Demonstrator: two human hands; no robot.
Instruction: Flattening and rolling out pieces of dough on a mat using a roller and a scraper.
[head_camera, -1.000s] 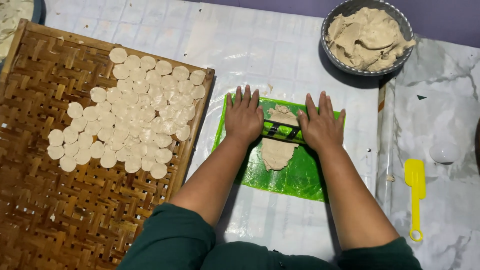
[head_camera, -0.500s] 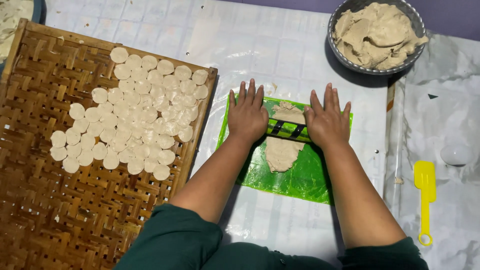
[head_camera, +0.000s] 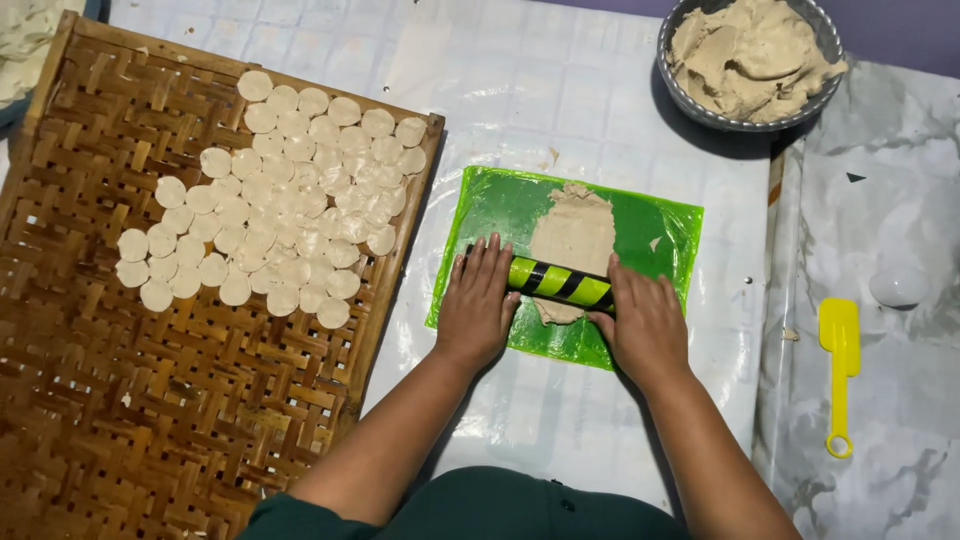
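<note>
Pressing flat, open palms, our left hand (head_camera: 477, 305) and right hand (head_camera: 648, 325) rest on the ends of a green-and-black striped roller (head_camera: 560, 284) lying across a flattened beige dough sheet (head_camera: 573, 232) on a green plastic mat (head_camera: 500, 210), beside the woven bamboo tray's (head_camera: 150, 420) right edge.

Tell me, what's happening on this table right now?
A person presses both palms, left hand and right hand, on a green-and-black striped roller, flattening a sheet of beige dough on a green plastic sheet. Beside it, a woven bamboo tray holds many small round dough discs. A grey bowl of dough and a yellow scraper sit nearby.
</note>
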